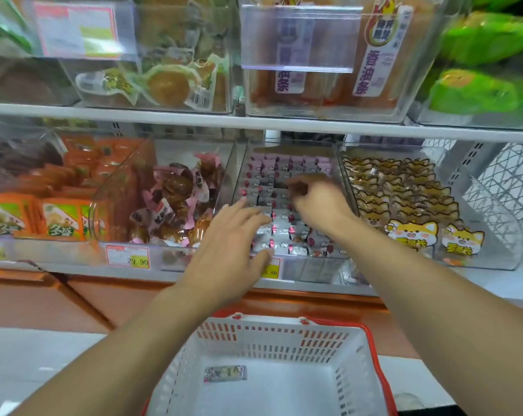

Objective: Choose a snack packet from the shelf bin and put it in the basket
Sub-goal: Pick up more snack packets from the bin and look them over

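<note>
I see orange packets (59, 219) left, fox-print packets (410, 232) right, green bags (488, 67) upper right, and a price tag (127, 256) reading 29.90.

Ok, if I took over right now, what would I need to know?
Left hand: open, fingers straight, resting at the front of the bin of small pink and white packets.
Right hand: deeper in the same bin, fingers curled down among the packets; too blurred to tell whether it holds one.
Basket: on the floor below the shelf, with one small packet lying in it.
Done: bin reached, picking under way.
Left: get a packet clear of the bin, lower it into the basket, let go.
</note>
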Demonstrator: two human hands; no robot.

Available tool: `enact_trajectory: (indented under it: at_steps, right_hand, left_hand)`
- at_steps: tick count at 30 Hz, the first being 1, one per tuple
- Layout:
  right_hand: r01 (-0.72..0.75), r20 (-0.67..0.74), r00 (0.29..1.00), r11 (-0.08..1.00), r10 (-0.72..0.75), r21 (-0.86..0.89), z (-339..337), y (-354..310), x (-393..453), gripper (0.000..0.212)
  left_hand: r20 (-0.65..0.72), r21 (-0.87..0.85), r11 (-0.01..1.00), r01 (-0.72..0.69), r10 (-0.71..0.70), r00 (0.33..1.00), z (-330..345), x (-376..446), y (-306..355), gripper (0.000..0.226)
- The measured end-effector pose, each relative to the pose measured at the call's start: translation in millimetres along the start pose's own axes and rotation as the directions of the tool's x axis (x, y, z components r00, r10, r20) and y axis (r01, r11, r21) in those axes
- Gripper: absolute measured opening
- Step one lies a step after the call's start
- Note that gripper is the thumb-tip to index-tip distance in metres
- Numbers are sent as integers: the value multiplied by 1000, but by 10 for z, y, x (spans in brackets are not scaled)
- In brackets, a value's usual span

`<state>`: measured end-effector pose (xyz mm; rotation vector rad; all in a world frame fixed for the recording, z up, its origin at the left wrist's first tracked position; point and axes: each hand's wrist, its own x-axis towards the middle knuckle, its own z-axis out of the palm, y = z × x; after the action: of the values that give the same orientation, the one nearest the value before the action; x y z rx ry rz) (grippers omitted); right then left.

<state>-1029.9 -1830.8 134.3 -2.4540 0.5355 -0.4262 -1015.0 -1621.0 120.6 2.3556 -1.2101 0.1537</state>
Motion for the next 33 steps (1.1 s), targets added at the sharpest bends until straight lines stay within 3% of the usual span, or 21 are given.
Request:
enact_trajectory:
  at_steps: [5,12,18,21,26,30,33]
  right_hand:
    - [34,81,997,966,-13,-257,143,-158,371,29]
    - [132,127,987,940,-96,-315,306,-218,598,28]
    - [83,28,996,981,-79,-176,308,-216,607,22]
    - [74,71,995,986,-64,-151,244,-185,588,23]
    - [88,134,989,966,-57,-244,251,-213,511,52]
    - [62,81,996,968,-44,-243,327,-216,518,32]
    - [1,-15,1000,997,-2,-81,350,-213,501,23]
  left_hand:
    - [121,132,991,-36,20,992,84,163,-94,49]
    - [120,170,985,-37,17,993,170,283,-88,48]
    - [114,131,991,-40,25,993,154,253,-104,49]
    - [116,143,989,-33,16,993,144,215,-79,50]
    - [133,96,995,6,-19,991,131,62,16,65]
    - [141,71,997,-2,-8,990,151,-103,49,66]
    - [101,53,998,-22,17,995,125,-195,42,64]
